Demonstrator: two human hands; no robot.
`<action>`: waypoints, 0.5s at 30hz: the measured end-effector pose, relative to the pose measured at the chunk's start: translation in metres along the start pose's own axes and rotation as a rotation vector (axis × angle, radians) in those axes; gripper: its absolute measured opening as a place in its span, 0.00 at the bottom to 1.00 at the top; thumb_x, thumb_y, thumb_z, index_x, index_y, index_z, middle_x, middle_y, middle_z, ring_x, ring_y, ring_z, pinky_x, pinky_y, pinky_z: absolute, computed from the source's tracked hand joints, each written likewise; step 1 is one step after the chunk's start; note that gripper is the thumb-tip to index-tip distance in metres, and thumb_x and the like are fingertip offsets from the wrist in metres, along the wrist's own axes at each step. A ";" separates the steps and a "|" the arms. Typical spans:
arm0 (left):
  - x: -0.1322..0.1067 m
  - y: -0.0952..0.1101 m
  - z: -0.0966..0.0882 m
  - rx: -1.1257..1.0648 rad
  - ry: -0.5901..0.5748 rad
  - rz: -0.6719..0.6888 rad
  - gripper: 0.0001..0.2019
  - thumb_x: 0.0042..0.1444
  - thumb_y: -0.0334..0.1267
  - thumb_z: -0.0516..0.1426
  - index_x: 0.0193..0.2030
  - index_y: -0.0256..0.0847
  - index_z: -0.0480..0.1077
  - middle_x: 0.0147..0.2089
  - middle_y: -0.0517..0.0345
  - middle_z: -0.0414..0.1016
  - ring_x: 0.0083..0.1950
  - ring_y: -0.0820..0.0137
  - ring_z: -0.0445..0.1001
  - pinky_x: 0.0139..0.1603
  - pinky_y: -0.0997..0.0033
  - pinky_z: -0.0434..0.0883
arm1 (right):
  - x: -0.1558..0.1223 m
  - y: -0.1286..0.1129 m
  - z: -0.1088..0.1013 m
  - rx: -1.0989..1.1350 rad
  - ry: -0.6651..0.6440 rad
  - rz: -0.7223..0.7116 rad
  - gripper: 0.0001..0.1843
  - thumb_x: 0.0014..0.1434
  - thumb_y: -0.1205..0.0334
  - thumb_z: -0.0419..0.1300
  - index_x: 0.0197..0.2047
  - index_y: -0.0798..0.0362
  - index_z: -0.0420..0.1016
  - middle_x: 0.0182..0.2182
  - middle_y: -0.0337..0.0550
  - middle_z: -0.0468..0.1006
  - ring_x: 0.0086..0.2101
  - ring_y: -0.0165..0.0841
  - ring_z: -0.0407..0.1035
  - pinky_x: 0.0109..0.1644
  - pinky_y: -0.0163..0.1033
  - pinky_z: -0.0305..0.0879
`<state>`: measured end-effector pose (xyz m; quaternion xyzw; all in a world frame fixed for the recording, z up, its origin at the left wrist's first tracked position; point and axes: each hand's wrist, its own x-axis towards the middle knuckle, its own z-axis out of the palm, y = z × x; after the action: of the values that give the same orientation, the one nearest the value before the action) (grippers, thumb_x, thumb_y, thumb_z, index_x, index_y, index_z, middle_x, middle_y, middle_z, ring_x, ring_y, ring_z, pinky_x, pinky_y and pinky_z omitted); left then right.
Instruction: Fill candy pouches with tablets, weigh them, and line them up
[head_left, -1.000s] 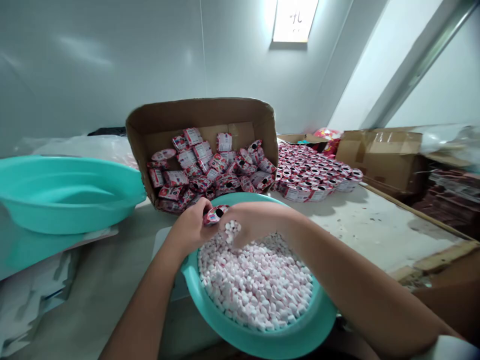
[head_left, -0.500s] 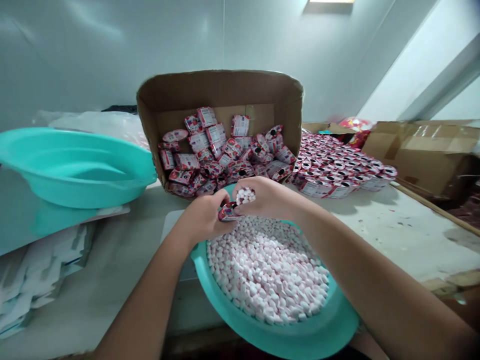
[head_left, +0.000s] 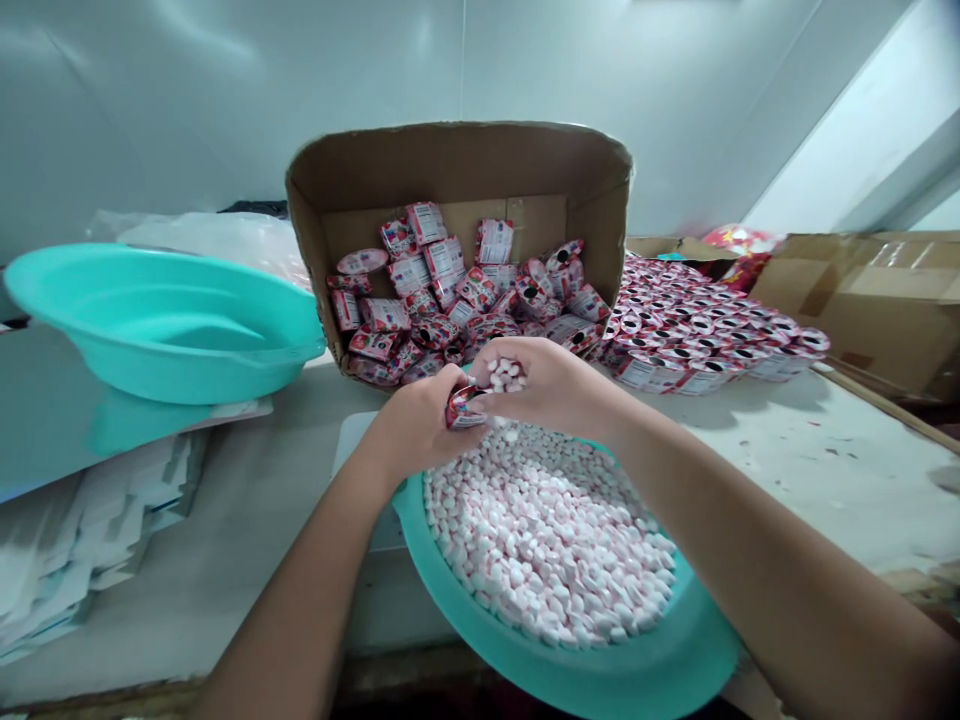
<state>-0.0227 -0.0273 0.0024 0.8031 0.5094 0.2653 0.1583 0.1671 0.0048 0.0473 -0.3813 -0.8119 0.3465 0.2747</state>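
My left hand (head_left: 420, 425) is closed round a small red printed packet (head_left: 463, 408), held above the far rim of a turquoise basin (head_left: 450, 590). My right hand (head_left: 544, 385) is cupped round a handful of small white candies (head_left: 507, 375), its fingertips at the packet's opening. Below both hands, a heap of pale pink-white candies (head_left: 555, 540) fills the basin. Just behind the hands, a cardboard box (head_left: 457, 160) lies tipped towards me, with many red-and-white packets (head_left: 446, 262) piled inside.
A second turquoise basin (head_left: 172, 330) stands at the left, above folded white cartons (head_left: 112, 545). On the right of the table (head_left: 780, 480), rows of packets with dark round openings (head_left: 697, 325) stand close together. Behind them is a brown carton (head_left: 877, 300).
The right hand has tilted towards the packet and holds fewer candies in its palm. Some candies show falling beneath it. The whole view has shifted slightly.
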 end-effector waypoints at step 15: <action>0.000 -0.004 0.002 -0.041 0.068 -0.015 0.17 0.51 0.44 0.62 0.41 0.44 0.59 0.34 0.63 0.72 0.31 0.70 0.71 0.31 0.73 0.61 | 0.006 0.015 -0.010 -0.174 0.290 -0.031 0.12 0.63 0.56 0.54 0.34 0.54 0.73 0.29 0.40 0.73 0.29 0.30 0.63 0.34 0.35 0.57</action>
<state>-0.0245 -0.0252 -0.0015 0.7865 0.5148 0.3017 0.1594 0.1778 0.0202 0.0428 -0.4372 -0.7965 0.2119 0.3601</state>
